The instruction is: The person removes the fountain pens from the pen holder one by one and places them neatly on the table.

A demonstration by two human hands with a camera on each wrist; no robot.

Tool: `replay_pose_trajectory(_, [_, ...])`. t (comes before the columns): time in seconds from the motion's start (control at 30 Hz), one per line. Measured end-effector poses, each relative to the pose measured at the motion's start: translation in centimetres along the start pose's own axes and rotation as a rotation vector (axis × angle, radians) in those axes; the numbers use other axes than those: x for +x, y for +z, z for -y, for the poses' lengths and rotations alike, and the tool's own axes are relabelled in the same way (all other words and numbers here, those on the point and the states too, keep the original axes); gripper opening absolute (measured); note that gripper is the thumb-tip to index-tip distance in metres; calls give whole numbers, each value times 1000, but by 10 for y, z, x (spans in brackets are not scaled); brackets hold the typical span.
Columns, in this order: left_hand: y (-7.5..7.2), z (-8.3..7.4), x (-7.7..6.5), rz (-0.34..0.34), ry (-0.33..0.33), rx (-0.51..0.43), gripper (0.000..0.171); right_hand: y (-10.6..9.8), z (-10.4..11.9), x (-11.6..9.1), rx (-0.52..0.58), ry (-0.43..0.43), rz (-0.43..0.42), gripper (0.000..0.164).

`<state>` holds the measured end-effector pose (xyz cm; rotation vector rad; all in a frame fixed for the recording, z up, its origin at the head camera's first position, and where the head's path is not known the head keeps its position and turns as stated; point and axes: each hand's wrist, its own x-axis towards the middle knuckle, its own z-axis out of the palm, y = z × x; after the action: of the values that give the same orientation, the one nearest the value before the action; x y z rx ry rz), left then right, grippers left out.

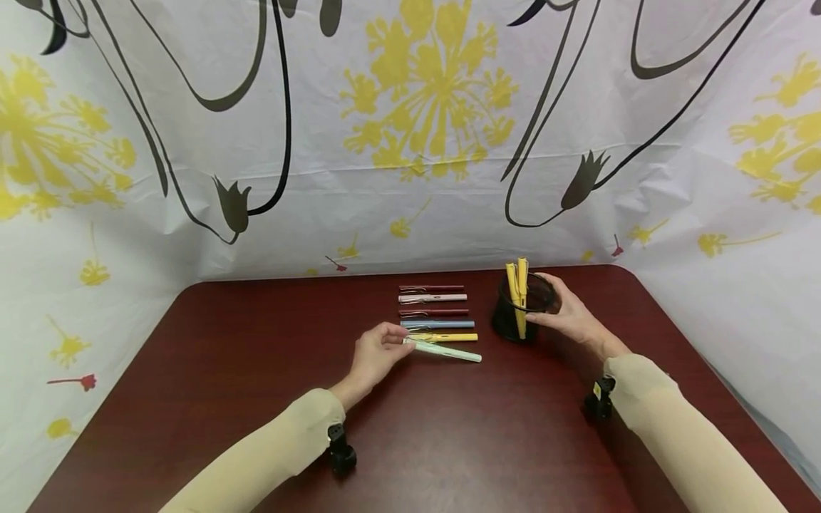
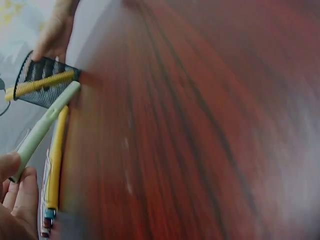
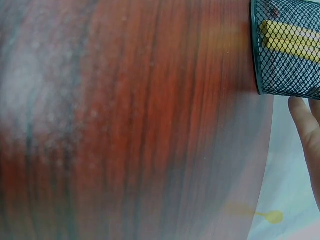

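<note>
My left hand (image 1: 377,353) pinches a light green pen (image 1: 449,351) by its clip end, between thumb and fingertips. In the left wrist view the green pen (image 2: 47,120) slants up above a yellow pen (image 2: 56,160). My right hand (image 1: 577,317) holds the black mesh pen cup (image 1: 504,324) from its right side, the thumb near the front and the fingers behind the rim. Two yellow pens (image 1: 517,296) stand in the cup, leaning against its wall. The right wrist view shows the mesh cup (image 3: 285,75) at its upper right, with fingers (image 3: 305,122) beside it.
Left of the cup several pens lie in a row: a dark red pen (image 1: 431,288), a pink pen (image 1: 432,298), another dark red pen (image 1: 434,313), a blue pen (image 1: 439,324) and a yellow pen (image 1: 449,337). The brown table (image 1: 256,370) ends at a patterned sheet (image 1: 308,235).
</note>
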<state>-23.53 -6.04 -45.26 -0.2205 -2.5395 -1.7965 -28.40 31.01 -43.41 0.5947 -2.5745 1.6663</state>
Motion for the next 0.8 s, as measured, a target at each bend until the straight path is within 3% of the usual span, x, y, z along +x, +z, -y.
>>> replay_pose_trajectory(0.4, [-12,9,4,121,198,306,13,-1,1,1,-27,15,-3,79])
replay_pose_trajectory(0.8, [-11,15,8,155,285,418,14,0,0,1,-26,12,-4,78])
